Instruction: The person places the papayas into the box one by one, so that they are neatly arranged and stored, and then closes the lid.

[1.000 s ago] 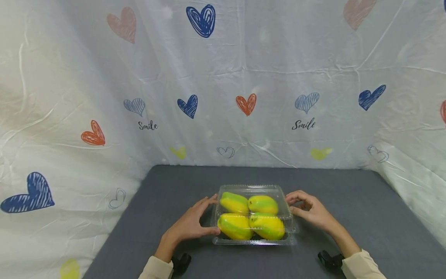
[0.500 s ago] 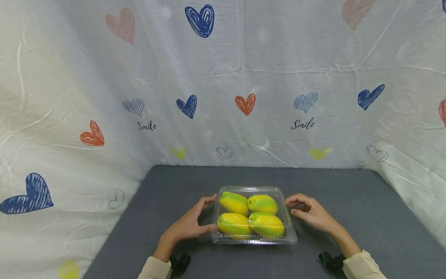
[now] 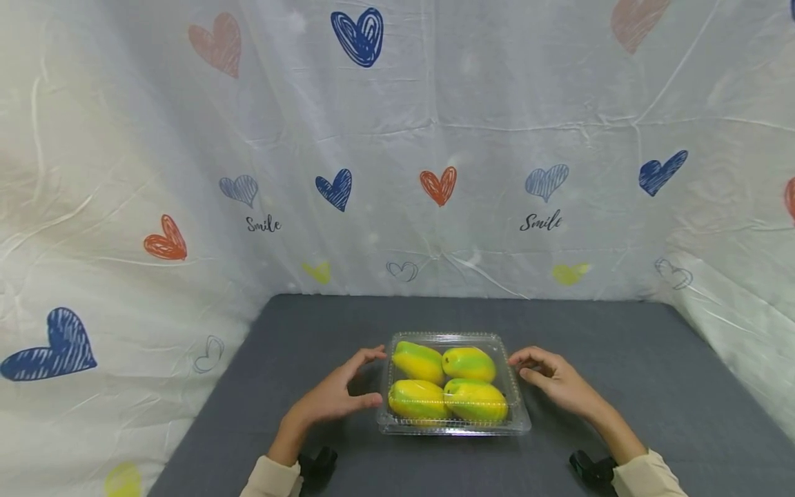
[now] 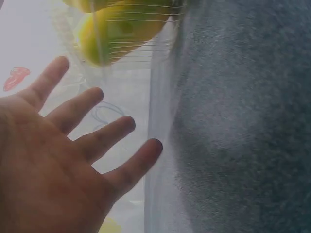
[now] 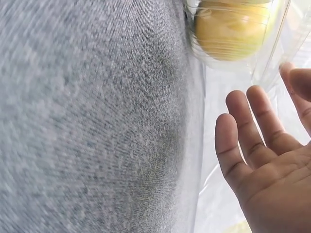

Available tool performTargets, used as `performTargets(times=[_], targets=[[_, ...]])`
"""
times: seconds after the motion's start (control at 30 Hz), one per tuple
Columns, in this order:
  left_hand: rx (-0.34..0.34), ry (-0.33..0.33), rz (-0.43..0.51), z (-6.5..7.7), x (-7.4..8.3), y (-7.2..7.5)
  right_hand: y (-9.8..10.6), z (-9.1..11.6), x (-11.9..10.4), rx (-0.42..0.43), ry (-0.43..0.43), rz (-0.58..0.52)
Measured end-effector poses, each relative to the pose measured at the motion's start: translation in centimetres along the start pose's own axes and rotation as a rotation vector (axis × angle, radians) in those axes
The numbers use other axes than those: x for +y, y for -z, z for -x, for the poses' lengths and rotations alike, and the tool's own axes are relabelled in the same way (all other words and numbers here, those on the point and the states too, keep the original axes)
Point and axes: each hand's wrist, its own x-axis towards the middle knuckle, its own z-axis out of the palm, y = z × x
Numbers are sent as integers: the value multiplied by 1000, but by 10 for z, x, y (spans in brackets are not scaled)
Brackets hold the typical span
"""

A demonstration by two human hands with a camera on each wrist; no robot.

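A clear plastic clamshell box (image 3: 453, 432) stands on the table with its lid down. Through the lid show several yellow-green mangoes (image 3: 477, 400) in two rows. To the left of the box is my left hand (image 3: 332, 395), thumb and fingers spread. In the left wrist view its palm holds nothing, and a mango (image 4: 124, 31) shows behind the box wall. On the opposite side my right hand (image 3: 554, 381) has its fingertips right at the box's edge. The right wrist view shows those fingers (image 5: 241, 131) loosely extended below the box's corner, gripping nothing.
The table has a dark grey cloth (image 3: 348, 321). A white curtain (image 3: 484, 83) printed with hearts hangs behind it and along both sides. Black wrist devices (image 3: 590, 469) sit below both hands.
The lid's front edge has come down onto the base. My left hand has drawn back a little to the left, its thumb off the box; my right hand has shifted slightly toward me.
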Motion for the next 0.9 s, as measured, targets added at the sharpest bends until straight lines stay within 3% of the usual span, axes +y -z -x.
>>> performTargets(times=[0.17,0.43,0.9], targets=[[-49,67,-13,-1,-2,-4,0,4,1,-33,-21,-43],[-55,120,-12,-2,-8,-6,4,8,4,-242,10,-245],[-75,74,29,-3,-9,-8,-2,10,5,-419,16,-432]])
